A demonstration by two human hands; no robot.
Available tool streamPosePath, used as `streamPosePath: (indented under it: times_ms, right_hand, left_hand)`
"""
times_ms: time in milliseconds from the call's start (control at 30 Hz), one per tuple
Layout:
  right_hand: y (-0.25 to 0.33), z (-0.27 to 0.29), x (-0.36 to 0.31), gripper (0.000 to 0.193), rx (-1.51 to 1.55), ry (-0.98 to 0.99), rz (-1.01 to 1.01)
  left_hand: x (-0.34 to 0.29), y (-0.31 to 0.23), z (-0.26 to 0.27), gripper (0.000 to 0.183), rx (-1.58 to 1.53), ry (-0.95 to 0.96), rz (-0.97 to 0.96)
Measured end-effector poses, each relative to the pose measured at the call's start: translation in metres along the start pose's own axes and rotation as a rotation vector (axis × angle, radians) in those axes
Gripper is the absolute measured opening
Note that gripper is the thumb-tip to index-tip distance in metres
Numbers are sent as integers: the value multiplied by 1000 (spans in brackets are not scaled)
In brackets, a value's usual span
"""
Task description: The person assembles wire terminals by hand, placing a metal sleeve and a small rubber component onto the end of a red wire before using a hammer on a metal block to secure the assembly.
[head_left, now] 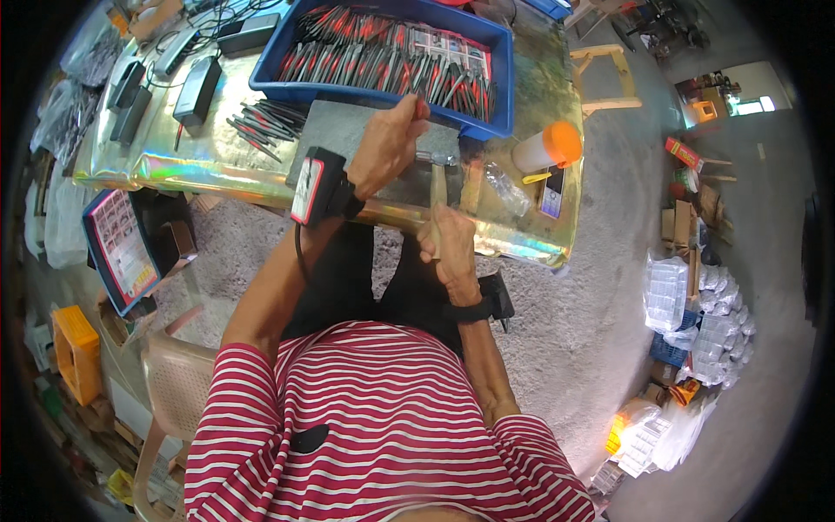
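My right hand [450, 245] is wrapped round the wooden handle of a hammer [437, 185], near the table's front edge. The hammer's metal head rests at or just above a grey metal plate [330, 123] on the table. Over that plate is my left hand [387, 146], its fingers pinched together close to the hammer head. Whatever those fingers hold is hidden by the hand. Just beyond stands a blue bin [502, 65] packed with thin dark pieces with red parts [383, 65]. A loose pile of similar pieces [265, 127] lies left of the plate.
Black boxy adapters [197, 90] with cables lie at the table's left. An orange-lidded jar [544, 150], a clear plastic bottle [507, 190] and a phone [551, 195] sit at the right. A plastic chair [178, 383] stands at lower left; wrapped packages [718, 331] are stacked at far right.
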State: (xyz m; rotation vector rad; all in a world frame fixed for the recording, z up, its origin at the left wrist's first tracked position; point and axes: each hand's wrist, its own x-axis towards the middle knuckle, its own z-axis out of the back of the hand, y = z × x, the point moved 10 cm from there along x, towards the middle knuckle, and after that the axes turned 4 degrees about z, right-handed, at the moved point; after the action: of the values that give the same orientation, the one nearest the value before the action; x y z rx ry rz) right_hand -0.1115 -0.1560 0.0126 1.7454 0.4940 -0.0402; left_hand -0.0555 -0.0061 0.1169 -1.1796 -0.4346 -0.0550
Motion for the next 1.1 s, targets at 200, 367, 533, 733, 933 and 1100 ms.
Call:
streamPosePath:
  times_ms: [200, 367, 533, 733, 933, 1100]
  right_hand:
    - [-21, 13, 8, 34, -117, 61, -32]
    - [3, 38, 15, 34, -628, 39, 184]
    - [37, 64, 19, 22, -387, -89, 213]
    - [41, 111, 50, 11, -550, -303, 320]
    - [37, 116, 73, 6, -818, -396, 475]
    - [30, 105, 75, 7, -784, -361, 396]
  left_hand:
    - [64, 26, -23, 21, 52, -20, -78]
    - [91, 42, -50, 27, 212, 16, 27]
    - [105, 53, -78, 27, 290, 103, -86]
    - [117, 83, -97, 24, 480, 75, -4]
    - [110, 84, -107, 19, 489, 67, -101]
    - [94, 65, -76, 22, 224, -13, -104]
